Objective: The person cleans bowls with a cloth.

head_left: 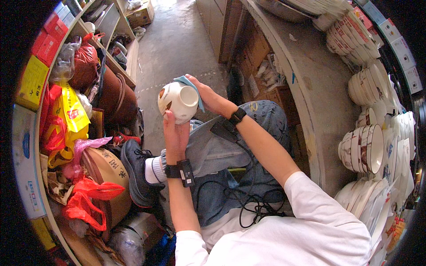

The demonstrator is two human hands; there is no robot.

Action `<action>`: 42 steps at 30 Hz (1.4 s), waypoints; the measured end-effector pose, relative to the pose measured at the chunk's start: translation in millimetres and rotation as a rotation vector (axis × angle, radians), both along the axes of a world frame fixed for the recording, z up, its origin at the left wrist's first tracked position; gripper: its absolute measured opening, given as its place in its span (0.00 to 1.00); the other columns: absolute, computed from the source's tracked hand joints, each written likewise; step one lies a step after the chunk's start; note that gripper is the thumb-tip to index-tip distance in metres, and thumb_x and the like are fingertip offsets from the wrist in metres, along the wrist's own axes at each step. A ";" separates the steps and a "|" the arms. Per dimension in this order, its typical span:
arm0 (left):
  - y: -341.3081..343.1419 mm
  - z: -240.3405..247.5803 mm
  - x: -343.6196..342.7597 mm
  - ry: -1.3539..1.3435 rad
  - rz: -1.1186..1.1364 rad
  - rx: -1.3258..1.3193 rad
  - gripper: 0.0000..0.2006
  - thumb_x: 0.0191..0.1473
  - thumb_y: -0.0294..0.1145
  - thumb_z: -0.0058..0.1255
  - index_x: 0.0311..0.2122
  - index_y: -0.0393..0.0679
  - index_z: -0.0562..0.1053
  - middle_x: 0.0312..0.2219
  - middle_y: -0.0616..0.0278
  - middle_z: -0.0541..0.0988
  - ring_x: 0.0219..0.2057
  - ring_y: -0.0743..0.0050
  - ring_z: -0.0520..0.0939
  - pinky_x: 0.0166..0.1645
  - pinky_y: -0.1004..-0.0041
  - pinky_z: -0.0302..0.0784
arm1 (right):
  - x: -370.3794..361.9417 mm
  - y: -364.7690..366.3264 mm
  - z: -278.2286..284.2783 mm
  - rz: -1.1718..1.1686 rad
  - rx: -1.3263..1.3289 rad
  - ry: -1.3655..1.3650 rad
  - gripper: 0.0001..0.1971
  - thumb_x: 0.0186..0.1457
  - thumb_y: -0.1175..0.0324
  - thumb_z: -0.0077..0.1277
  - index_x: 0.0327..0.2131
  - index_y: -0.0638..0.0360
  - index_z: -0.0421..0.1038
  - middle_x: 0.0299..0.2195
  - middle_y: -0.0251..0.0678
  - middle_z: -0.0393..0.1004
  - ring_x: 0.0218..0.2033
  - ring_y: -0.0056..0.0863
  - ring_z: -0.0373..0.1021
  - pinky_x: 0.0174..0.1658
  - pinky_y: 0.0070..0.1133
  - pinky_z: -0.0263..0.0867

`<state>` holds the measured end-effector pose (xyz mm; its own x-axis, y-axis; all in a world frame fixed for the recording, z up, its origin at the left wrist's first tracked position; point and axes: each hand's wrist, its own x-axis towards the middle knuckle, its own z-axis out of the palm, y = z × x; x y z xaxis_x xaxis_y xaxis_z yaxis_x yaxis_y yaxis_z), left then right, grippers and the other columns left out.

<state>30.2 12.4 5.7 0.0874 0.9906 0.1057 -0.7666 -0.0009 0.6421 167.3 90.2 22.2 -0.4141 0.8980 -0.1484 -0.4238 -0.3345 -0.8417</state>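
Observation:
My left hand (pixel 175 133) holds a white bowl (pixel 177 101) with brown markings, gripping it from below with its base turned toward me. My right hand (pixel 207 95) presses a light blue cloth (pixel 188 84) against the bowl's far side. Both hands are above my lap, over blue jeans. Black bands sit on both wrists, with a cable running down to my lap.
A grey counter (pixel 310 88) on the right carries stacks of white bowls (pixel 364 148) and plates (pixel 368 199). On the left, shelves (pixel 44 133) hold red and yellow bags, boxes and a brown jar (pixel 106 173). My dark shoe (pixel 135 173) rests on the concrete floor.

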 end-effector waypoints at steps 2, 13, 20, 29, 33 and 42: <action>1.2 -2.7 -0.1 -0.012 -0.013 0.001 0.33 0.63 0.54 0.44 0.64 0.41 0.57 0.60 0.56 0.66 0.62 0.62 0.66 0.66 0.59 0.60 | 3.1 0.2 0.6 -0.024 -0.004 -0.029 0.23 0.67 0.49 0.37 0.48 0.58 0.71 0.45 0.29 0.72 0.46 0.19 0.68 0.51 0.19 0.63; 5.6 -9.1 -9.8 -0.061 -0.077 -0.221 0.29 0.64 0.54 0.39 0.59 0.40 0.65 0.54 0.54 0.73 0.56 0.59 0.74 0.59 0.59 0.70 | 12.0 10.4 -4.4 0.012 0.316 -0.271 0.15 0.64 0.57 0.46 0.41 0.59 0.74 0.39 0.26 0.74 0.43 0.16 0.68 0.48 0.15 0.62; 5.6 -14.5 -14.4 -0.095 -0.089 -0.185 0.26 0.65 0.48 0.41 0.60 0.39 0.64 0.56 0.55 0.72 0.58 0.58 0.72 0.62 0.58 0.66 | 10.3 12.6 -13.0 -0.002 0.367 -0.206 0.18 0.64 0.56 0.45 0.43 0.62 0.74 0.40 0.31 0.75 0.43 0.19 0.69 0.49 0.18 0.64; -0.2 -9.7 -9.7 -0.129 -0.016 -0.071 0.25 0.65 0.43 0.43 0.60 0.37 0.62 0.58 0.54 0.69 0.59 0.59 0.70 0.63 0.55 0.64 | 4.2 -3.0 8.7 -0.057 -0.007 -0.015 0.23 0.67 0.48 0.39 0.46 0.58 0.72 0.44 0.30 0.73 0.46 0.20 0.69 0.50 0.19 0.65; 2.3 -10.6 -13.0 -0.188 -0.086 -0.042 0.26 0.65 0.47 0.41 0.60 0.37 0.63 0.59 0.53 0.68 0.60 0.60 0.69 0.63 0.55 0.63 | 10.5 6.0 -2.6 -0.055 0.069 -0.046 0.21 0.66 0.50 0.41 0.45 0.56 0.73 0.41 0.28 0.75 0.43 0.19 0.70 0.48 0.18 0.65; 8.4 -10.7 -12.6 -0.026 -0.148 -0.240 0.28 0.64 0.53 0.41 0.57 0.39 0.65 0.52 0.57 0.74 0.52 0.65 0.76 0.55 0.63 0.73 | 12.1 10.1 -6.5 -0.002 0.370 -0.344 0.18 0.63 0.55 0.48 0.40 0.62 0.76 0.36 0.27 0.75 0.40 0.17 0.69 0.45 0.17 0.64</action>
